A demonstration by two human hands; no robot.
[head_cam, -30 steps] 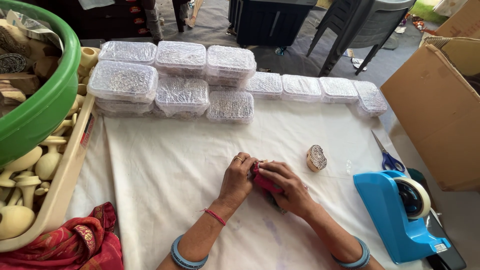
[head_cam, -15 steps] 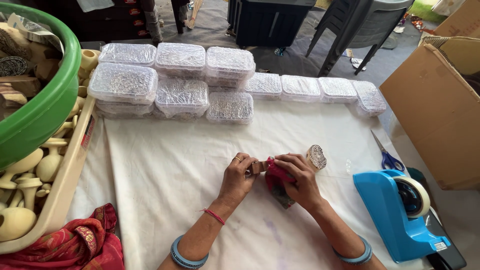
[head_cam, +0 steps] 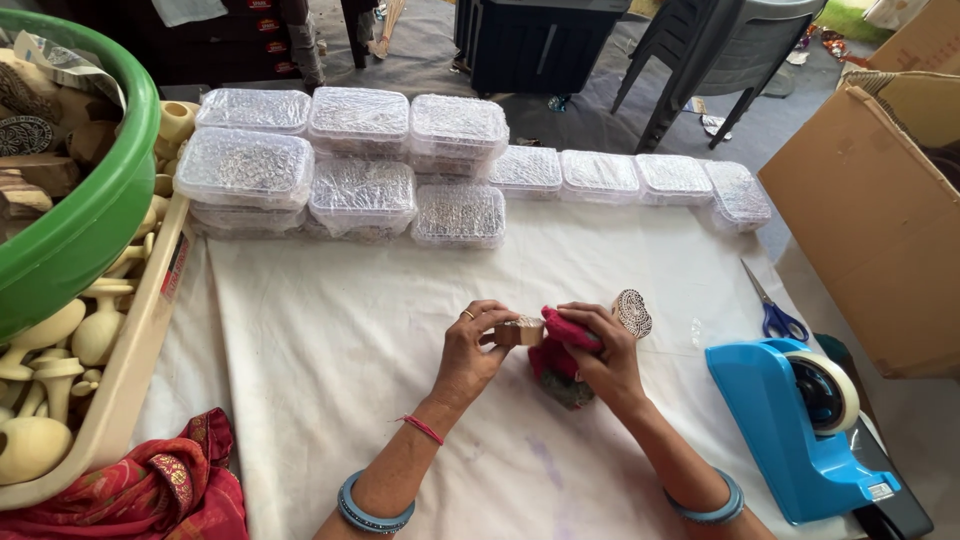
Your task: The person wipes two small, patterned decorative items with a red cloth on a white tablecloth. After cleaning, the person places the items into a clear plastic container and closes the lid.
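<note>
Near table's front edge: left hand [head_cam: 472, 345] pinching wooden block [head_cam: 520, 331], long axis pointing right; right hand [head_cam: 600, 350] closed on red cloth [head_cam: 562, 335], touching block's right end.

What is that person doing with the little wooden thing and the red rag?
The left hand holds a small carved wooden block, and the right hand presses a crumpled red cloth against it, above a white table cover. Another carved round wooden block stands beside them, near a blue tape dispenser.
</note>
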